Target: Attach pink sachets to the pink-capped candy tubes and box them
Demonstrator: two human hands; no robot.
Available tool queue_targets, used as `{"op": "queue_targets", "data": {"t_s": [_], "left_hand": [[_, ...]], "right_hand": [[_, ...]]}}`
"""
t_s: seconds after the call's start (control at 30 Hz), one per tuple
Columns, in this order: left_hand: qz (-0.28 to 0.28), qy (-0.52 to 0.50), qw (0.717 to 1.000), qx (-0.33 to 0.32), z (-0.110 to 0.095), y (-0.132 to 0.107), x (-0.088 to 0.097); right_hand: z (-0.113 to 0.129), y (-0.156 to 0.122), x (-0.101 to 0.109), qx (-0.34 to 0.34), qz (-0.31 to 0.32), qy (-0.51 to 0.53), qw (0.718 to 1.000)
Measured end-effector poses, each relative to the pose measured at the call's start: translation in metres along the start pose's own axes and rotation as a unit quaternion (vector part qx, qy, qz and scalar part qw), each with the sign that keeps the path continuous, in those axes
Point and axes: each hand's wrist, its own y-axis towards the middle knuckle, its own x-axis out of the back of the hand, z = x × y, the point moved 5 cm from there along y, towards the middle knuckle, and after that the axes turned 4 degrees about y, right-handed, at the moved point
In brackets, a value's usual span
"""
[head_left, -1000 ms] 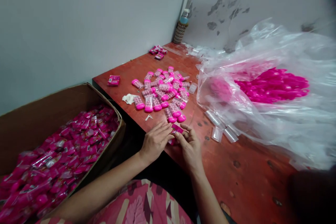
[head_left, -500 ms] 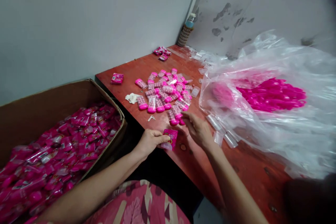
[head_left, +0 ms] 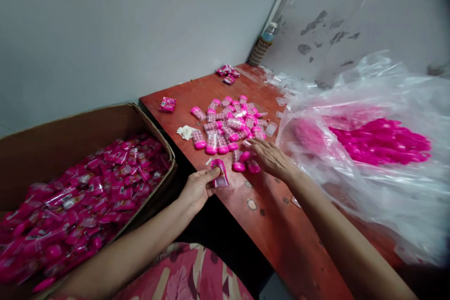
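Observation:
My left hand (head_left: 198, 187) pinches a pink printed packet with a clear part (head_left: 220, 176) between thumb and fingers, just over the table's near edge. To its right, my right hand (head_left: 270, 157) is palm-down with its fingers closed around a small clear container with a pink cap (head_left: 245, 155); the thumb is hidden. Two similar containers, one of them a pink-capped container (head_left: 238, 165), stand just below those fingers. Beyond both hands lies a loose pile of pink-capped containers (head_left: 232, 122) filled with small pale pink balls.
A cardboard box (head_left: 154, 126) full of pink packs (head_left: 116, 192) stands left of the red table (head_left: 277, 225). On the right, a big clear plastic bag (head_left: 369, 197) holds bright pink parts (head_left: 383, 143). A bottle in a woven holder (head_left: 262, 47) stands in the far corner.
The view has swung slightly left. My right hand has moved a little away from me over the near containers, and one of them has shifted. My left hand still holds the packet, now turned more upright.

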Motion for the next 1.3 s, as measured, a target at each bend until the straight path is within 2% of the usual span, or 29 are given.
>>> {"op": "queue_targets", "data": {"t_s": [0.1,0.13,0.17,0.23,0.3,0.37,0.4,0.47,0.63,0.77,0.87,1.0,1.2,1.3], "left_hand": [[-0.029,-0.068,0.997,-0.002,0.0,0.004,-0.002],[-0.04,-0.085,0.996,-0.002,0.0,0.005,-0.002],[-0.047,-0.1,0.994,-0.003,0.001,0.006,-0.003],[-0.049,-0.119,0.992,-0.007,0.002,0.008,-0.006],[-0.047,-0.128,0.991,-0.009,0.005,0.009,-0.009],[-0.041,-0.127,0.991,-0.006,0.009,0.009,-0.014],[-0.036,-0.124,0.992,-0.005,0.011,0.009,-0.016],[-0.022,-0.117,0.993,-0.004,0.015,0.007,-0.023],[0.018,-0.087,0.996,-0.017,0.022,-0.003,-0.036],[0.048,-0.021,0.997,-0.053,0.016,-0.009,-0.042],[0.093,0.022,0.994,-0.058,0.012,-0.011,-0.045],[0.136,0.075,0.986,-0.064,0.012,-0.01,-0.046],[0.147,0.193,0.968,-0.067,0.017,-0.006,-0.041],[0.181,0.223,0.957,-0.041,0.015,-0.007,-0.043]], "right_hand": [[0.004,-0.019,0.007,-0.135,-0.065,0.061,0.987],[0.011,-0.028,0.01,-0.194,-0.098,0.105,0.971],[0.021,-0.039,0.013,-0.258,-0.139,0.166,0.942],[0.053,-0.057,0.008,-0.331,-0.167,0.359,0.856],[0.094,-0.067,-0.002,-0.356,-0.157,0.541,0.746],[0.128,-0.073,-0.009,-0.378,-0.156,0.637,0.654],[0.14,-0.074,-0.012,-0.387,-0.161,0.658,0.625],[0.152,-0.074,-0.016,-0.402,-0.18,0.675,0.591],[0.152,-0.072,-0.019,-0.398,-0.215,0.687,0.568],[0.153,-0.07,-0.022,-0.368,-0.205,0.712,0.562],[0.152,-0.07,-0.025,-0.364,-0.206,0.718,0.556],[0.149,-0.071,-0.025,-0.371,-0.23,0.696,0.57],[0.147,-0.076,-0.028,-0.389,-0.251,0.648,0.605],[0.146,-0.076,-0.03,-0.363,-0.225,0.679,0.597]]}}
